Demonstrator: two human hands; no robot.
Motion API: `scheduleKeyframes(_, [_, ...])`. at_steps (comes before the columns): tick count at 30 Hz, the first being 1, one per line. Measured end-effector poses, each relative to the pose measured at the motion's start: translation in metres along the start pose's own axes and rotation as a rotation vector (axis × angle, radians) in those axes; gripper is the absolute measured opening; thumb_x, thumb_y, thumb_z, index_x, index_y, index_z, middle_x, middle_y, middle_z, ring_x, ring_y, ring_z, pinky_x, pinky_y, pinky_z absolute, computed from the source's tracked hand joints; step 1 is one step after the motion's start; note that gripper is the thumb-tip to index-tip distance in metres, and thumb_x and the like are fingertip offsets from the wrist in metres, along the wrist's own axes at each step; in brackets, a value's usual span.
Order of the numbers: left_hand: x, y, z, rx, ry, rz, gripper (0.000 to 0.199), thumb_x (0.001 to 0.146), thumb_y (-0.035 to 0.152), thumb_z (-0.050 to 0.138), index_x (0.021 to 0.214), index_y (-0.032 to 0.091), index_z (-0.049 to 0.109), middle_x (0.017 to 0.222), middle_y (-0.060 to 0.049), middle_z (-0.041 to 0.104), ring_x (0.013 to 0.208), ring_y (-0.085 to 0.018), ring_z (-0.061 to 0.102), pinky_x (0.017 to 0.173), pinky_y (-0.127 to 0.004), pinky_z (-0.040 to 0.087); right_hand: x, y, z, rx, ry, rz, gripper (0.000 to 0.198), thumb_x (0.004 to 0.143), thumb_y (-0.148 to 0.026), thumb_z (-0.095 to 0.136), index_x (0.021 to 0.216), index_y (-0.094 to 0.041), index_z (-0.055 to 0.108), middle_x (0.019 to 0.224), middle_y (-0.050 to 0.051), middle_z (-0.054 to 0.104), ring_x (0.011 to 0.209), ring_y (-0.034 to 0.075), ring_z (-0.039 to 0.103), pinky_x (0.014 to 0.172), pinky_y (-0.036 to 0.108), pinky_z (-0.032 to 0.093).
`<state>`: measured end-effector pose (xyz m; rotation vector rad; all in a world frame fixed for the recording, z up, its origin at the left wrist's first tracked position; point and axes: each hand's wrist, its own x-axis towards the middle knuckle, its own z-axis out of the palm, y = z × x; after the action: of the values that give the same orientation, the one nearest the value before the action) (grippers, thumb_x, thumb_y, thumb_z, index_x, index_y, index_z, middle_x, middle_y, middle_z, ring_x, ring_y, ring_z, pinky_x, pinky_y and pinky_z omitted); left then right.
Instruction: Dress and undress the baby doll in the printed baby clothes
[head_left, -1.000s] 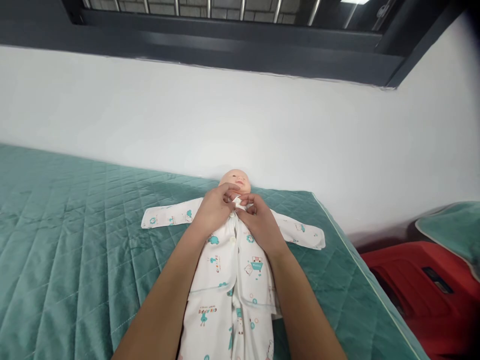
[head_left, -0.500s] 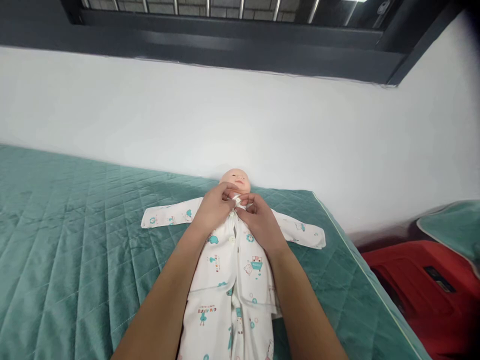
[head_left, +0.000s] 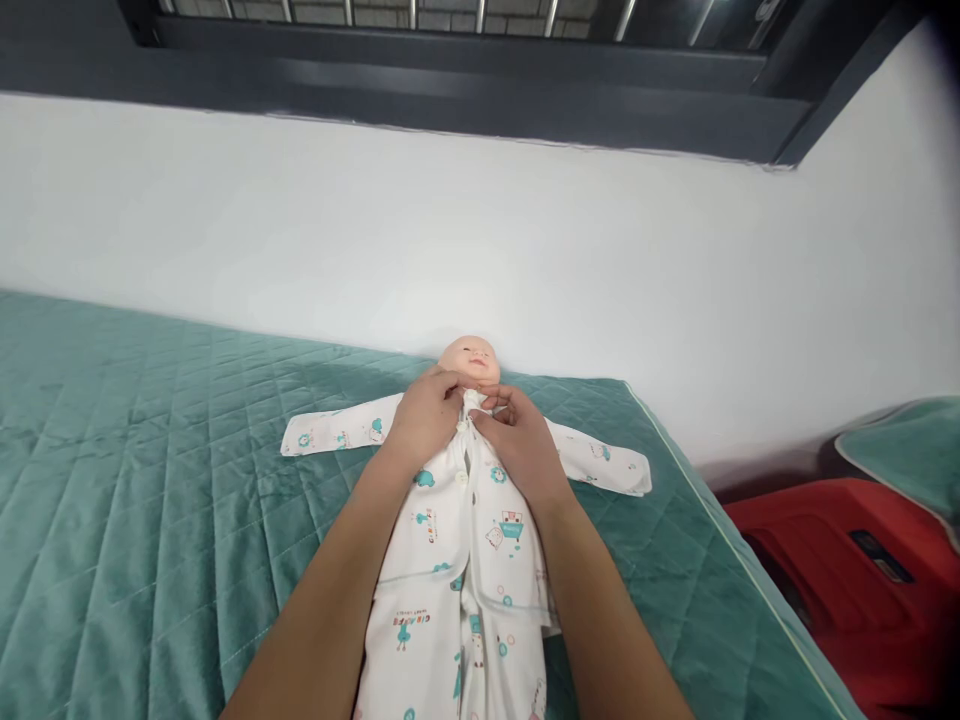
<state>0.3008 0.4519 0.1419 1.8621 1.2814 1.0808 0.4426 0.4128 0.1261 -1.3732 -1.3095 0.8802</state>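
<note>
A baby doll [head_left: 469, 357] lies on its back, its head by the wall. It wears a white printed baby jacket [head_left: 442, 530] with both sleeves stretched out sideways, over matching trousers [head_left: 405, 660]. At the collar, my left hand [head_left: 429, 415] pinches the left front edge of the jacket. Opposite it, my right hand [head_left: 517, 432] pinches the other edge with thumb and fingers. The top fastening lies between my fingertips and is partly hidden. Lower down, a pale button [head_left: 462, 478] shows beside the front opening, which gapes slightly.
A green quilted cover [head_left: 150, 480] spreads under the doll, with a piped edge on the right. Behind is a white wall [head_left: 375, 230] below a dark window frame [head_left: 465, 95]. A red plastic stool [head_left: 840, 590] stands at the right, by another green cloth [head_left: 907, 450].
My fingers have shifted slightly at the collar, and the cloth between them is bunched more upright. The doll and its sleeves lie as before.
</note>
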Motion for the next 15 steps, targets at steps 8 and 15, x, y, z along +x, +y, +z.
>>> scheduleKeyframes(8, [-0.0020, 0.0020, -0.0017, 0.024, -0.015, 0.011, 0.028, 0.086, 0.014, 0.044, 0.092, 0.024, 0.069, 0.102, -0.003, 0.066, 0.099, -0.019, 0.060, 0.091, -0.034, 0.044, 0.0002, -0.0015, 0.0003, 0.029, 0.048, 0.038, 0.027, 0.076, -0.035, 0.067, 0.100, -0.024, 0.063, 0.084, -0.003, 0.061, 0.059, 0.010, 0.049, 0.055, 0.024, 0.037])
scheduleKeyframes(15, [-0.0014, 0.0021, -0.0021, -0.009, -0.020, 0.003, 0.028, 0.086, 0.014, 0.046, 0.093, 0.024, 0.072, 0.106, -0.003, 0.066, 0.101, -0.018, 0.061, 0.094, -0.033, 0.045, -0.0023, -0.0029, -0.0007, -0.002, 0.057, -0.003, 0.028, 0.081, -0.033, 0.062, 0.108, -0.029, 0.067, 0.103, -0.003, 0.069, 0.071, 0.014, 0.059, 0.068, 0.029, 0.046])
